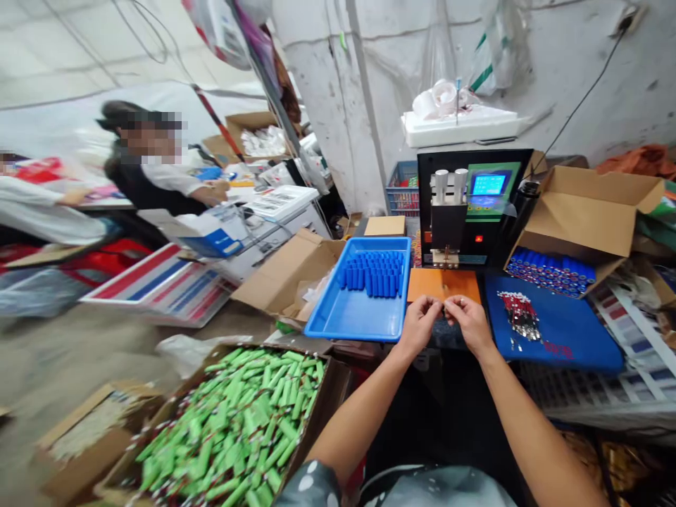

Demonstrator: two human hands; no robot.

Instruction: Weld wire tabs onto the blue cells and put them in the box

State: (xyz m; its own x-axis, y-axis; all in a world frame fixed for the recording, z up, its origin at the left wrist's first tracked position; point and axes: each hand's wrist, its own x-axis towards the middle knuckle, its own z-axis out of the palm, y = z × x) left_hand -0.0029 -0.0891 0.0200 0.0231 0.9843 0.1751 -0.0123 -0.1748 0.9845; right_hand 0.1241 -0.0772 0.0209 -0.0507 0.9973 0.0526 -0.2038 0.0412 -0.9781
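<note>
Judging by how things lie, the work looks partway along. The left hand (422, 320) and right hand (467, 320) meet at the near edge of an orange pad (422, 283), their fingers pinched together; whether something small is clamped between them, I cannot tell. Just left of the fingers, upright blue cylinders (372, 271) stand in rows in a blue tray (353, 325). To their right, a pile of red and black leads (520, 313) lies unused on a blue mat (581, 331), and more cylinders fill an open carton (586, 204) farther right, so plenty seems left to handle. Well left and nearer the body, a box is heaped with green packs (232, 429), perhaps finished pieces. Straight ahead of the fingers, a black machine (448, 229) limits reach beyond the pad; the tray blocks leftward movement. Far left, a co-worker (169, 183) sits well apart.
</note>
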